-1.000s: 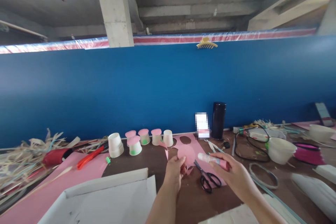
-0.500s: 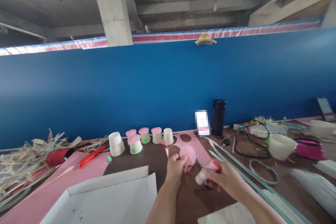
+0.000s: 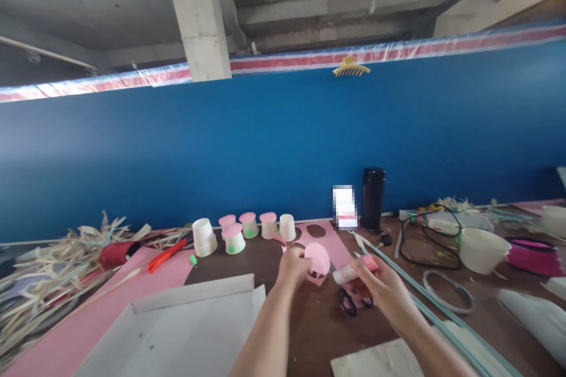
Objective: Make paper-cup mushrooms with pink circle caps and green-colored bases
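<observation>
Fingers of the left hand [image 3: 292, 268] pinch a pink paper disc [image 3: 318, 258] near its eight o'clock edge; those of the right hand [image 3: 380, 283] grasp a tube [image 3: 346, 273] toward four o'clock. Seemingly a gluing step; joining them calls for a steady disc.

The scissors [image 3: 352, 307] lie partly hidden behind the pink-and-white tube [image 3: 346, 274].

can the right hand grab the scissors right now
Probably not straight away: the right hand is holding a pink-and-white tube. The scissors lie close by, though, handles partly in view, so freeing the hand would likely be enough.
</observation>
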### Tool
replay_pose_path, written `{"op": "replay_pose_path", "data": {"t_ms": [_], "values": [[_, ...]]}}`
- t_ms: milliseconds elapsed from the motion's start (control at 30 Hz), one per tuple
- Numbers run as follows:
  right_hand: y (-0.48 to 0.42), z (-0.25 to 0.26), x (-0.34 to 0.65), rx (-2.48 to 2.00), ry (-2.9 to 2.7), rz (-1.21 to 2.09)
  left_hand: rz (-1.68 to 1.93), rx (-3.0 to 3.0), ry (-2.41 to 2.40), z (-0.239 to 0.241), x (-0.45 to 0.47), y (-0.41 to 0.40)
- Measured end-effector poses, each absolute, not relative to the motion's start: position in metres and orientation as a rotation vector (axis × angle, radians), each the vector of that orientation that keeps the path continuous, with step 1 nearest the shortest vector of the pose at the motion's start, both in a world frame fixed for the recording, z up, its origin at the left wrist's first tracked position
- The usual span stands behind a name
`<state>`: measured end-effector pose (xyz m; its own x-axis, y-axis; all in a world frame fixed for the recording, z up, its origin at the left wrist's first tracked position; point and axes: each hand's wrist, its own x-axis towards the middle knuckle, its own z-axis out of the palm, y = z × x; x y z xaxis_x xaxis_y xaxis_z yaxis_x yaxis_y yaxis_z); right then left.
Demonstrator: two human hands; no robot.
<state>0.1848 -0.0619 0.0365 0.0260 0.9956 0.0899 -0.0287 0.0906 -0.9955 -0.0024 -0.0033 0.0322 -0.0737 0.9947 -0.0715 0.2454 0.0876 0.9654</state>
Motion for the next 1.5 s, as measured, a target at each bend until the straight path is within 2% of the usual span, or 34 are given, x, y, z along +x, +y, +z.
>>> {"op": "replay_pose_path", "data": {"t_ms": [133,400,733,833,933,1033,1167,1500], "values": [[-0.057,0.033,0.184,-1.094,-1.092,1.074,1.105,1.311,1.492,0.034,-0.009,-0.003],[-0.051,0.020,0.175,-1.083,-1.065,1.119,0.913,1.264,1.485,0.000,-0.009,-0.022],[-0.050,0.008,0.164,-1.152,-1.174,1.105,0.738,1.499,1.625,-0.002,-0.004,-0.033],[-0.052,0.009,0.164,-1.166,-1.196,1.110,0.754,1.637,1.728,0.005,-0.012,-0.040],[-0.055,0.015,0.163,-1.168,-1.197,1.133,0.763,2.027,2.006,0.019,-0.018,-0.047],[-0.058,0.020,0.163,-1.149,-1.174,1.142,0.795,2.346,1.772,0.029,-0.018,-0.051],[-0.058,0.024,0.166,-1.197,-1.149,1.090,0.607,2.573,1.391,0.025,-0.013,-0.054],[-0.056,0.022,0.170,-1.286,-1.234,1.035,0.418,2.572,1.468,0.021,-0.015,-0.058]]}}
